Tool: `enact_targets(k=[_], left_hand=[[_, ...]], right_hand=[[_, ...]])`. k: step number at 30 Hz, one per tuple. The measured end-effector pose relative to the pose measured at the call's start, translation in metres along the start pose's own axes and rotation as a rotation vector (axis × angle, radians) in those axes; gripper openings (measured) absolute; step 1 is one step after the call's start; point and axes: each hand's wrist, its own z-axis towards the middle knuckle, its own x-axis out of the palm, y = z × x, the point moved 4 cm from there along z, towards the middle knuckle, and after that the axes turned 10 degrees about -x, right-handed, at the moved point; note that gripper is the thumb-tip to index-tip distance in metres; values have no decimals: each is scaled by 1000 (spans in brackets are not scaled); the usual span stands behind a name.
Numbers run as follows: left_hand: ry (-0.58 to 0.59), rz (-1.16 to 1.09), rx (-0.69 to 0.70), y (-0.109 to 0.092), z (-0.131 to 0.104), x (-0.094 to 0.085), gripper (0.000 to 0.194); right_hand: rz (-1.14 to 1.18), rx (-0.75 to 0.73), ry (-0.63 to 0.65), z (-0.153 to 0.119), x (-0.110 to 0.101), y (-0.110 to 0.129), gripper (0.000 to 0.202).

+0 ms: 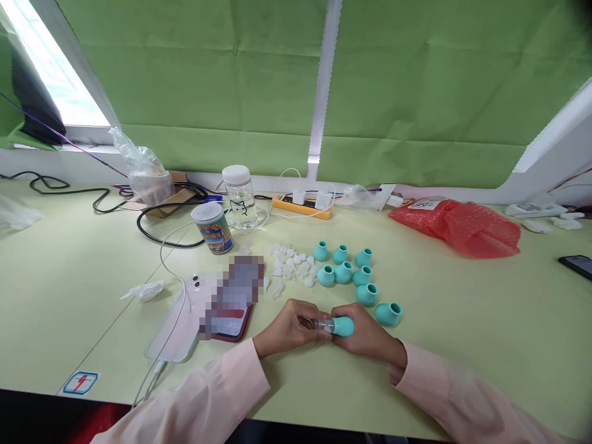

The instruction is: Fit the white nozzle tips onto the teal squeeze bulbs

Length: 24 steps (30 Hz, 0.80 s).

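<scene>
"Left hand?"
"Pinched on clear tube; right hand curled round teal bulb, end to end over the table."
"Handling?"
"Light, I'd judge. Bulb probably soft, squeezable; tube stiffer, perhaps slick. Hold both close to the join."

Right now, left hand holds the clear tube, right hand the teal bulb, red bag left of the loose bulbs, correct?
No: the head view shows the red bag right of the loose bulbs. The left hand does hold the clear tube, the right hand the teal bulb.
</scene>
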Motion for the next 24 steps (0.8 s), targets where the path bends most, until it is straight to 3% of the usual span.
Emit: enact_targets(k=[7, 10, 13, 19, 24], left_hand=[[-45, 11, -23, 1, 1, -1, 38], [-181, 111, 61, -10, -3, -10, 37], [-408, 213, 110, -19, -6, -26, 28], [-713, 837, 185, -24, 0, -43, 27], [-749, 1314, 252, -23, 6, -27, 36]], right_hand=[[99, 17, -53, 1, 2, 0, 17], [114, 8, -151, 0, 3, 1, 14], [99, 2, -235, 0, 3, 2, 13], [71, -10, -296, -1, 3, 0, 13], [42, -42, -309, -2, 5, 1, 14]])
